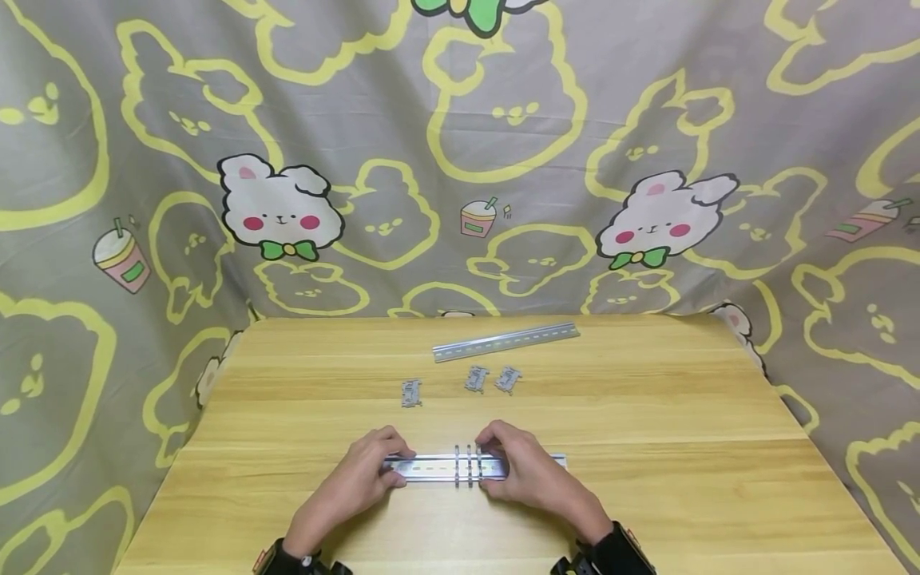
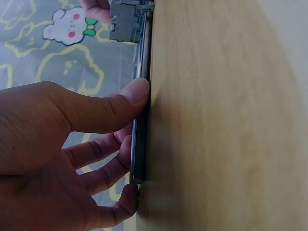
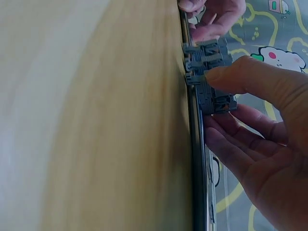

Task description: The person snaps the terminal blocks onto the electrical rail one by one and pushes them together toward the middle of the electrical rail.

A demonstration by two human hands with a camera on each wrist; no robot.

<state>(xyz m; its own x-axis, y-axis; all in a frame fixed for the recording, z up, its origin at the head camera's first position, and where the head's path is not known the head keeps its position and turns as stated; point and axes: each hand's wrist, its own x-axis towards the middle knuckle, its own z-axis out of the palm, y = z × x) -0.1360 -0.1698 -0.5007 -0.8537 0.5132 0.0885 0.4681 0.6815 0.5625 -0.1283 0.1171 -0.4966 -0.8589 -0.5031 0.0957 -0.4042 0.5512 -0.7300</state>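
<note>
A slotted metal DIN rail lies left to right across the near part of the table. My left hand grips its left end, the thumb on the near edge and the other fingers behind it. Three thin grey terminal blocks stand upright across the rail, right of its middle. With my right hand I pinch the rightmost terminal block, thumb on its near end and fingers at the far side. My right hand covers part of the rail's right half; the right tip shows beyond it.
Behind the hands, three loose terminal blocks lie on the table: one on the left, two close together further right. A second DIN rail lies slantwise near the back edge. A patterned curtain hangs around the wooden table.
</note>
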